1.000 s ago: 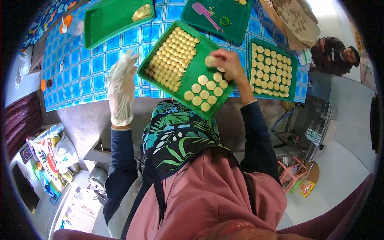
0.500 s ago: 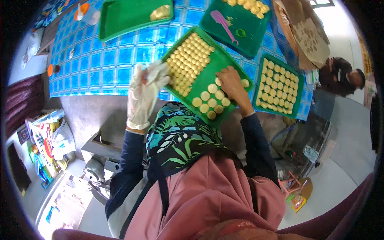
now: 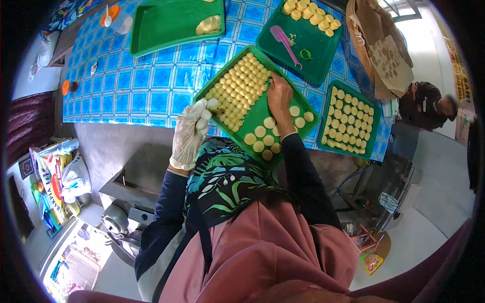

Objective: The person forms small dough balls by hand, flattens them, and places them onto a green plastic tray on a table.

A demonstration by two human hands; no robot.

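Note:
A green tray (image 3: 251, 101) lies tilted across the table's near edge in front of me. Rows of small pale-yellow dough balls (image 3: 237, 88) fill its left part, and flattened dough rounds (image 3: 260, 132) sit in its near right part. My right hand (image 3: 279, 96), bare, reaches over the tray with its fingertips closed on a dough ball at the right border of the rows; the fingers partly hide it. Wearing a clear plastic glove, my left hand (image 3: 194, 126) is at the tray's left rim with curled fingers. What it holds, if anything, I cannot make out.
On the blue checked tablecloth (image 3: 146, 93), a green tray (image 3: 166, 25) holds a dough lump (image 3: 208, 25). Another tray (image 3: 313, 65) carries a pink spatula (image 3: 285, 45) and dough pieces. A tray of rounds (image 3: 348, 121) stands right. A person (image 3: 429, 106) is at the far right.
My right hand has moved up and left from the flattened rounds to the border of the dough balls. My left hand has shifted slightly down and right against the tray's rim.

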